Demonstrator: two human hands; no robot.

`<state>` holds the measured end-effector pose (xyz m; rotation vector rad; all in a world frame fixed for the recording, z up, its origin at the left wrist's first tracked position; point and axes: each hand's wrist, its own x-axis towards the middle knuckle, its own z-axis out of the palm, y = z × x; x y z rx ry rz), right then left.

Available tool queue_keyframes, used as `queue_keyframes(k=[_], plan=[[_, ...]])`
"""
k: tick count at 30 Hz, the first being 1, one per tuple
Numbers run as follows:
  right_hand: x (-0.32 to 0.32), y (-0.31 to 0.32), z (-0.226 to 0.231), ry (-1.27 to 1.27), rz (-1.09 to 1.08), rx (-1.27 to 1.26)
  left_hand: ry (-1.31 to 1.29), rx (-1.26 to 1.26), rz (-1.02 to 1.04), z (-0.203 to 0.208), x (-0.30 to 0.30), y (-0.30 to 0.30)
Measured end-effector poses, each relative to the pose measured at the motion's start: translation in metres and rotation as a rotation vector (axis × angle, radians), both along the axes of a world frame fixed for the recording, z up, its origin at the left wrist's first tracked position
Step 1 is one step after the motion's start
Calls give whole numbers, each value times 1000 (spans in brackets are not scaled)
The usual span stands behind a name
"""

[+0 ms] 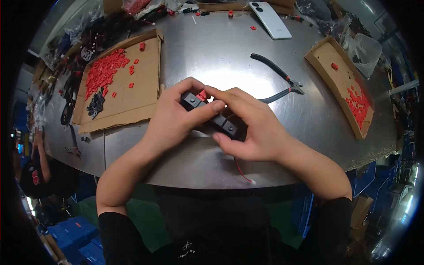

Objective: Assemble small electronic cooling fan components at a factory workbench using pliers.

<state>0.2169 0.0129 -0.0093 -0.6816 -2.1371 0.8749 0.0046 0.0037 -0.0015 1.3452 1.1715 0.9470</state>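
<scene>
Between my two hands, above the steel table, is a dark rectangular housing [229, 128] with small round bosses on its top face. My left hand [174, 110] grips its upper left end, the thumb lying across the top. A small red plastic piece [202, 95] sits at that end, touched by the fingertips of my right hand [260, 123]. My right hand also wraps the housing's lower right end, thumb at the near side. Below it a thin red wire [239, 168] hangs toward the table's near edge. My fingers hide much of the housing.
Diagonal cutters [295, 86] lie open beyond my right hand. A cardboard tray [139, 104] of red and black pieces stands left, another tray [329, 73] with red pieces right. A white phone [271, 22] lies far back. Another person [37, 170] sits at far left.
</scene>
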Motion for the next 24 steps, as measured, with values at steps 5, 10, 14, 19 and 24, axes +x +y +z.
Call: queue_keyframes(k=[5,10,14,19,24], plan=[[1,-1,0,-114,-68,-161,-5,-102,-45,4,-2,8],[6,8,3,4,-60,-460,-51,-124,-146,1,-7,8],[7,13,5,57,12,-731,124,11,-207,-5,-20,13],[10,19,2,174,80,-794,111,9,-259,-6,-21,20],[8,18,0,211,151,-764,107,-28,-256,-7,-24,19]])
